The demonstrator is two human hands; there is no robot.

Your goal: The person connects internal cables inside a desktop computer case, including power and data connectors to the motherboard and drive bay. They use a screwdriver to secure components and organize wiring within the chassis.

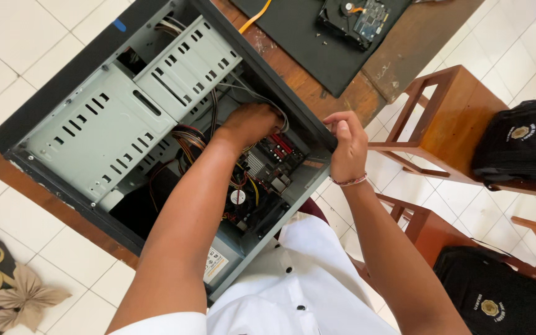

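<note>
An open desktop computer case (63,80) lies on its side on a wooden table (342,93). Grey drive cages (125,111), bundled coloured wires (187,139) and a motherboard (268,167) with a round fan show inside. My left hand (249,124) reaches deep into the case, fingers curled among grey cables near the far wall; what it grips is hidden. My right hand (347,146) rests on the case's right rim, fingers bent around the edge, a beaded bracelet on its wrist.
A black mat (305,43) on the table carries a bare hard drive (358,22) and an orange cable (252,18). Wooden chairs (448,118) with black bags (522,142) stand to the right on white floor tiles. A power supply (224,254) sits at the case's near end.
</note>
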